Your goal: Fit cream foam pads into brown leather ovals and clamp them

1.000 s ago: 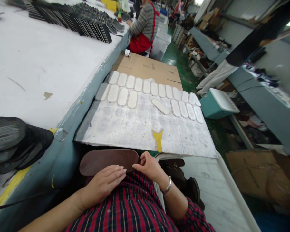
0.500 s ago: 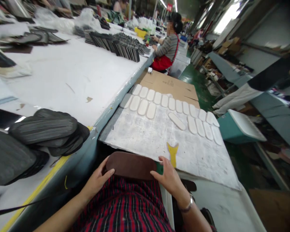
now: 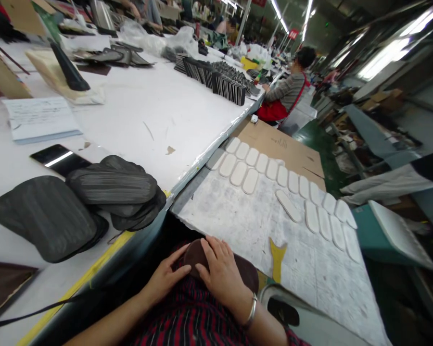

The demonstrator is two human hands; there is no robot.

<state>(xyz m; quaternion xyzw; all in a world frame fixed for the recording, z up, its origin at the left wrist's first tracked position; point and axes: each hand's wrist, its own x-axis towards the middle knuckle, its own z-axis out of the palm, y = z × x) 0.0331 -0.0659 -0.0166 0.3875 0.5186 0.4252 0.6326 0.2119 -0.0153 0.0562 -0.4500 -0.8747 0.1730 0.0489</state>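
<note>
A dark brown oblong piece [image 3: 248, 270] with rounded ends, leather-like, lies across my lap at the near edge of the grey-white board. My left hand [image 3: 166, 278] grips its left end, thumb on top and the other fingers partly hidden along the far edge. Flat over the piece's left half rests my right hand [image 3: 223, 274], fingers stretched out and thumb apart, covering much of its surface. To the right of my hands, a yellow fork-ended tool [image 3: 277, 259] lies on the board [image 3: 234, 226]. Rows of white oblong pieces [image 3: 250, 181] are spread farther back on it.
Dark grey rounded pads [image 3: 54, 216] lie piled on the white table [image 3: 130, 129] at left, beside a phone [image 3: 59, 158]. Behind the board is a cardboard sheet [image 3: 279, 144]. A teal bin [image 3: 378, 235] stands right. Another person [image 3: 288, 91] sits at the table farther back.
My right hand has moved from the brown piece's right end to lie flat over its left half. My left hand stays at the left end. The view has swung left.
</note>
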